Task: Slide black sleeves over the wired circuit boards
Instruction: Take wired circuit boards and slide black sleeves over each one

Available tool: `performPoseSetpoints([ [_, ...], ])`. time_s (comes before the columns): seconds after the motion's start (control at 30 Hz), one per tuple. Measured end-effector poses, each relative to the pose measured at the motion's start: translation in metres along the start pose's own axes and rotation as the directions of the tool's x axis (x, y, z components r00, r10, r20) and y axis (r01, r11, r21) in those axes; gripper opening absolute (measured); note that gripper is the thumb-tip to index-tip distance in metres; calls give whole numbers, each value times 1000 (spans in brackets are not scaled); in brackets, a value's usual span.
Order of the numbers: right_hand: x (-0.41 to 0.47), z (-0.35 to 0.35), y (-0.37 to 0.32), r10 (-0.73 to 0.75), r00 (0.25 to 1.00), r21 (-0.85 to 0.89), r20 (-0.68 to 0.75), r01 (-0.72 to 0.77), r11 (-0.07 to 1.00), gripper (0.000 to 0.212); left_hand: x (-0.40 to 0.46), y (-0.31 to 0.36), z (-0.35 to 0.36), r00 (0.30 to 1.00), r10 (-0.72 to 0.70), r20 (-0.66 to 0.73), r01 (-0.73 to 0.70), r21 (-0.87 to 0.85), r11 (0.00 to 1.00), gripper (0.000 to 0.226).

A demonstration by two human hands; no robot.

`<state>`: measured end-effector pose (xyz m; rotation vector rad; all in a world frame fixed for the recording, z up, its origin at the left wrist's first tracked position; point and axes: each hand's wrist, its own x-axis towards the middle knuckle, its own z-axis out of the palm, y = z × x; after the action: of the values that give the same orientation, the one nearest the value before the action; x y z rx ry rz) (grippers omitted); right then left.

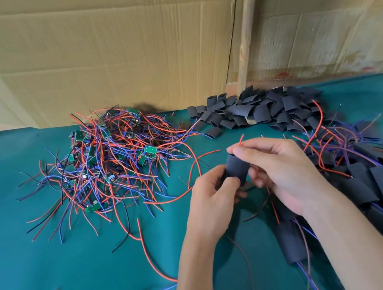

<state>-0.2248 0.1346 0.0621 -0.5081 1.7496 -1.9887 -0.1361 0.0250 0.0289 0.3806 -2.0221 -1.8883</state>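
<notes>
Between both hands, above the teal cloth, is a black sleeve (237,167). My left hand (213,198) grips its lower end with curled fingers. My right hand (279,168) holds its upper end, thumb and forefinger pinching red wire tips (241,139) that stick out of the top. The board inside is hidden. More wires trail down from the sleeve towards me. A tangled pile of bare green circuit boards with red, blue and black wires (111,158) lies at the left. Empty black sleeves (255,111) are heaped at the back.
Finished sleeved boards with wires (381,181) lie piled along the right side. Cardboard sheets (117,43) stand as a wall behind the table, with a wooden post (245,27) between them. Teal cloth (54,269) covers the table; loose wires cross it near my forearms.
</notes>
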Motion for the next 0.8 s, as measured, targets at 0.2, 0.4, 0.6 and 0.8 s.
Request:
performPoseSetpoints([
  [0.2,1,-6,-4,-75,996,103,-53,80,991,3,-1,0,-12,990,-73,122,106,-290,951,36],
  [0.4,0,-11,-9,-177,984,-13,-17,177,984,15,-5,2,-15,981,-34,190,108,-395,912,36],
  [0.6,1,-11,-16,-369,921,-119,-124,356,927,12,-3,-4,-11,983,-82,165,143,-402,905,30],
  [0.8,-1,-8,-27,-395,886,79,-241,424,902,14,-2,-5,-9,977,-56,207,145,-445,884,43],
])
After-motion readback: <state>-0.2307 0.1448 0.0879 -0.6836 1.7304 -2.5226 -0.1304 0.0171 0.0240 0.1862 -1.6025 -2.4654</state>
